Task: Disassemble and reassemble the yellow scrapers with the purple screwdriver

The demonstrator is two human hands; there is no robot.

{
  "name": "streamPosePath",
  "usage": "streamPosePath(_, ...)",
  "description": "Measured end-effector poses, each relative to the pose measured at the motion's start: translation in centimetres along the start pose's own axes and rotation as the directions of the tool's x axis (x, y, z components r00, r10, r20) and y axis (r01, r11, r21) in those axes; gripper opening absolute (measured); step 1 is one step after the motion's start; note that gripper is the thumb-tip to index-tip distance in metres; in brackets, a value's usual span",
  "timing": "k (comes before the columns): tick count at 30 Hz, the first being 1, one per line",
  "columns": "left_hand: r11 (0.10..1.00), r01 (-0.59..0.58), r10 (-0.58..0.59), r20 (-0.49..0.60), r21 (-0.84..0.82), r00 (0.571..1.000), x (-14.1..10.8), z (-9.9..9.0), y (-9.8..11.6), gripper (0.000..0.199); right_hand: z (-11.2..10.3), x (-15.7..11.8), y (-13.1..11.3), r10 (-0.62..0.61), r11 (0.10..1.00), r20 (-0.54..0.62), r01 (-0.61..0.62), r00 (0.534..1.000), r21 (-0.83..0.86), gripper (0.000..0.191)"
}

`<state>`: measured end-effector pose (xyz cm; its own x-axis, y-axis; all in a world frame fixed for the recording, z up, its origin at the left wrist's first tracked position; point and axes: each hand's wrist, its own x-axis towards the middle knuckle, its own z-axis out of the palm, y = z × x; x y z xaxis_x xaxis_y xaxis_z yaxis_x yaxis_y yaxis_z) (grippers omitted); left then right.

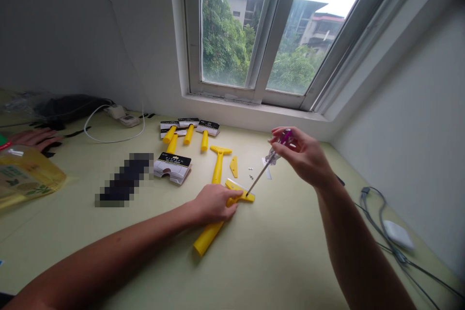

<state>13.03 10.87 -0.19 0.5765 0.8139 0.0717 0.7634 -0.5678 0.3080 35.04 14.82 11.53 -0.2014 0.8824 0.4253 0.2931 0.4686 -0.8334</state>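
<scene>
My left hand (215, 202) is closed around a yellow scraper (208, 240) near its head, pressing it to the table. A metal blade edge shows along the top of that head. In my right hand (303, 154) is a screwdriver (258, 179) with a clear and purple handle, its tip touching the scraper head beside my left fingers. A second yellow scraper (218, 167) lies just beyond, and a loose yellow cover plate (234, 167) is to its right. Small screws and nuts (251, 176) and a thin blade (268, 172) rest nearby.
Several packaged yellow scrapers (189, 133) lie by the window wall, with another package (173, 167) closer. A bottle of yellow liquid (29, 177) stands left, beside another person's hand (34, 138). Cables (381, 210) and a white adapter (398, 235) lie right. A pixelated dark patch is at left.
</scene>
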Motion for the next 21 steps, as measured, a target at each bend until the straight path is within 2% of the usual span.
streamPosePath(2, 1.0, 0.01, -0.01, 0.002, 0.009, 1.0, -0.1, 0.0, 0.1, 0.042, 1.1, 0.2, -0.9, 0.057, 0.983, -0.016, -0.053, 0.998, 0.176, 0.033)
streamPosePath(3, 1.0, 0.017, -0.017, 0.005, 0.013, 1.0, -0.1, 0.0, 0.2, 0.043, 1.9, 0.3, -1.2, 0.079, 0.955, -0.064, -0.057, 0.995, 0.291, 0.032)
streamPosePath(5, 0.999, 0.03, -0.031, 0.013, 0.021, 0.999, -0.1, -0.1, 0.3, 0.043, 3.7, 0.4, -1.6, 0.114, 0.879, -0.183, -0.013, 0.976, 0.476, 0.021)
streamPosePath(6, 0.999, 0.035, -0.036, 0.019, 0.021, 0.999, -0.1, -0.1, 0.3, 0.043, 4.4, 0.5, -1.7, 0.128, 0.843, -0.205, 0.003, 0.97, 0.537, 0.022)
streamPosePath(7, 0.999, 0.039, -0.039, 0.027, 0.018, 0.999, -0.1, -0.2, 0.3, 0.044, 4.9, 0.6, -1.8, 0.134, 0.814, -0.168, -0.012, 0.977, 0.581, 0.029)
streamPosePath(9, 0.999, 0.04, -0.04, 0.04, 0.004, 0.998, -0.1, -0.3, 0.4, 0.044, 5.0, 0.9, -1.7, 0.101, 0.779, 0.027, -0.096, 0.995, 0.62, 0.038)
streamPosePath(11, 0.999, 0.042, -0.042, 0.043, -0.006, 0.998, -0.1, -0.4, 0.4, 0.044, 4.2, 1.4, -1.5, 0.016, 0.798, 0.22, -0.145, 0.975, 0.585, 0.038)
streamPosePath(12, 0.999, 0.043, -0.043, 0.043, -0.008, 0.998, -0.1, -0.4, 0.4, 0.044, 3.6, 1.6, -1.3, -0.017, 0.829, 0.246, -0.123, 0.969, 0.546, 0.035)
streamPosePath(13, 0.999, 0.043, -0.042, 0.042, -0.007, 0.998, -0.1, -0.5, 0.4, 0.044, 2.9, 1.8, -1.1, -0.032, 0.871, 0.214, -0.078, 0.976, 0.484, 0.031)
streamPosePath(15, 0.999, 0.037, -0.037, 0.042, -0.001, 0.998, -0.1, -0.4, 0.4, 0.045, 1.5, 2.0, -0.6, -0.017, 0.966, 0.059, 0.001, 0.998, 0.257, 0.029)
streamPosePath(17, 0.999, 0.035, -0.035, 0.045, 0.001, 0.998, -0.1, -0.4, 0.4, 0.045, 0.3, 1.9, -0.4, -0.034, 0.996, -0.095, 0.026, 0.995, -0.081, 0.032)
streamPosePath(19, 0.999, 0.041, -0.04, 0.047, -0.003, 0.998, -0.1, -0.3, 0.3, 0.046, -0.8, 1.5, -0.7, -0.116, 0.92, -0.128, 0.058, 0.985, -0.388, 0.034)
streamPosePath(21, 0.999, 0.045, -0.044, 0.046, -0.01, 0.998, -0.1, -0.3, 0.3, 0.045, -1.5, 1.0, -1.4, -0.2, 0.801, -0.072, 0.121, 0.977, -0.586, 0.037)
